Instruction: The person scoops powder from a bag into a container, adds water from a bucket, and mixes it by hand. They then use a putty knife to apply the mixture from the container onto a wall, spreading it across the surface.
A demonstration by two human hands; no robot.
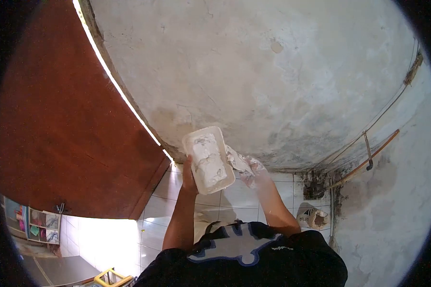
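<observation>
Both arms reach fwd, elbows bent. L hand (188,176) closed in a grip; R hand (252,170) smeared white, fingers unclear.

Dim fisheye view, glaring doorway gap.

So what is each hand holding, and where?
The left hand grips the white tray of plaster at its near left edge. The right hand, smeared white, holds a whitish thing beside the tray; its kind and the grip cannot be told.
</observation>
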